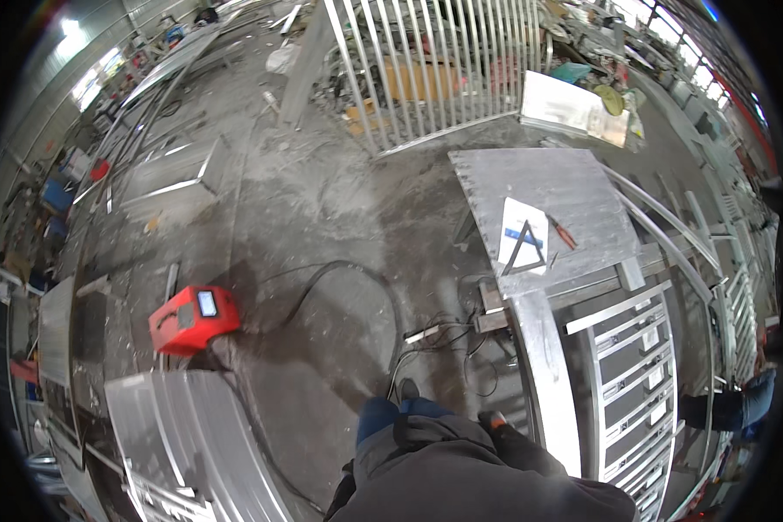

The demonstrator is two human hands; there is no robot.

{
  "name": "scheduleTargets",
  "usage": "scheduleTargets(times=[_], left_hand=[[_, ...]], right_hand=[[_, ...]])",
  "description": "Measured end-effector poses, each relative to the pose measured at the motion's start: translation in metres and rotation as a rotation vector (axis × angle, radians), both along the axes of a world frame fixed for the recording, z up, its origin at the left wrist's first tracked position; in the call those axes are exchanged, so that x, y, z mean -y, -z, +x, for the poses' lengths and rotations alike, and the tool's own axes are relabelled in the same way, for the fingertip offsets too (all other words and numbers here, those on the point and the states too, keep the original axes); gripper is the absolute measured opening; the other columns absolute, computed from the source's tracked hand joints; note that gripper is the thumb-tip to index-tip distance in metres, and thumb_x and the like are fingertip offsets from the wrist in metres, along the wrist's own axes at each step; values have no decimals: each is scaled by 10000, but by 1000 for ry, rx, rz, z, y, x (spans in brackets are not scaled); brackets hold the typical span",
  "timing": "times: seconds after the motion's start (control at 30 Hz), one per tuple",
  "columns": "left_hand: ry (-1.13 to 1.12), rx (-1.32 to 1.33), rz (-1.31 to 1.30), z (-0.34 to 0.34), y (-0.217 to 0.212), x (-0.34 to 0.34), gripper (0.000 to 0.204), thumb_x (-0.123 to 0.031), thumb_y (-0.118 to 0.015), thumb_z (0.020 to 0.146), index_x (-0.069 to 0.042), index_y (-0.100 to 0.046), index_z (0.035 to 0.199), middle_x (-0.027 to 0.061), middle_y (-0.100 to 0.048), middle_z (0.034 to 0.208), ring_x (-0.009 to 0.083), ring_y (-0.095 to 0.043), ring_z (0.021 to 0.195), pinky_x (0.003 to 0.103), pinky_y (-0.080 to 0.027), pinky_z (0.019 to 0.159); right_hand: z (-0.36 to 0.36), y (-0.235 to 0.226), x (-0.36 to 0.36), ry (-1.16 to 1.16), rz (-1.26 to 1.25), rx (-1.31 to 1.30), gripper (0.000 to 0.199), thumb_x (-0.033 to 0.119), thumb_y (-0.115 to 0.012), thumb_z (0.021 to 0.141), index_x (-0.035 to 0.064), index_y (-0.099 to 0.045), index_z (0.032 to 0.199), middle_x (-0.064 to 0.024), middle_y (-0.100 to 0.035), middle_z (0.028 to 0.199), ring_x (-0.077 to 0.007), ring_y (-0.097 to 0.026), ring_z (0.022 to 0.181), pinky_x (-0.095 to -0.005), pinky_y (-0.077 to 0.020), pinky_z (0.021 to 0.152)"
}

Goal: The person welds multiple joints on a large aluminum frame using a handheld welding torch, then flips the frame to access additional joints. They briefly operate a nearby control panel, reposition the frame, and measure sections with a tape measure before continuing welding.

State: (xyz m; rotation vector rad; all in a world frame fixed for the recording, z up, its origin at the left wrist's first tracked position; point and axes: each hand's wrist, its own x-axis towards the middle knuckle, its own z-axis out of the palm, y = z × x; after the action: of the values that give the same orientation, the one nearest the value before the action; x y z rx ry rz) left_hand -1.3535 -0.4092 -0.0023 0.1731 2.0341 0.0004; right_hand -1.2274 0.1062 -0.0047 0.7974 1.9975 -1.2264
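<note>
Bright daylight, fisheye edges, slight blur

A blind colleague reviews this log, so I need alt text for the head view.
A person in a dark jacket stands on a dusty concrete workshop floor beside a curved metal gate frame, with no bare hand visible. A red welding machine with black cables sits to the left; a triangular square lies on a steel table ahead.

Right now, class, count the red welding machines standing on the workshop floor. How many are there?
1. The red machine stands on the concrete floor at left, beside the ribbed metal sheets, with a black cable looping away from it. Others may be hidden in the clutter.
</note>
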Motion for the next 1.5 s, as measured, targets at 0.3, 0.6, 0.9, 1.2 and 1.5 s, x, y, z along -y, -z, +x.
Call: scheduleTargets(times=[0.3, 0.6, 0.9, 1.2, 1.5], left_hand=[[189, -21, -39, -316, 30, -71, 321, -462, -566, 933, -294, -704, 1169, 35, -656, 1204, 305, -577, 1184, 495, -532, 898], [1125, -128, -196, -753, -6, -111, 352, -493, -530, 953, -325, -674, 1226, -6, -635, 1234, 291, -537, 1259, 481, -526, 933], [1219, -173, -111, -1126, -19, -304, 126, -355, -505, 928, -280, -605, 949, 35, -646, 1078, 297, -577, 1096, 489, -488, 734], [871, -59, -111, -1185, -7, -604, 259, -462, -476, 955, -299, -630, 1084, 27, -594, 1220, 318, -525, 1137, 535, -467, 717], [872, 23, 24, -1311, 36, -911, 213, -427, -517, 923, -238, -609, 960, 55, -561, 1058, 315, -524, 958, 491, -412, 606]], right_hand=[[-397, -6, -105, 855, -1128, -199, 255, 412, -485, 972, 200, -569, 857, -23, -556, 808, -303, -566, 738, -447, -474, 628], [-552, -7, -60, 858, -255, -417, 271, 300, -630, 893, 56, -687, 996, -126, -689, 913, -301, -689, 843, -412, -533, 713], [-747, -10, -153, 1450, -376, -252, 279, 243, -634, 940, 5, -683, 1077, -115, -716, 909, -228, -678, 739, -348, -516, 632], [-947, -63, -419, 1430, -548, -526, 277, 274, -655, 979, 62, -657, 1159, -113, -715, 991, -251, -703, 828, -362, -547, 674], [-1036, -106, -687, 1994, -807, -710, 248, 184, -653, 983, 30, -647, 1177, -106, -718, 1024, -233, -696, 822, -335, -528, 667]])
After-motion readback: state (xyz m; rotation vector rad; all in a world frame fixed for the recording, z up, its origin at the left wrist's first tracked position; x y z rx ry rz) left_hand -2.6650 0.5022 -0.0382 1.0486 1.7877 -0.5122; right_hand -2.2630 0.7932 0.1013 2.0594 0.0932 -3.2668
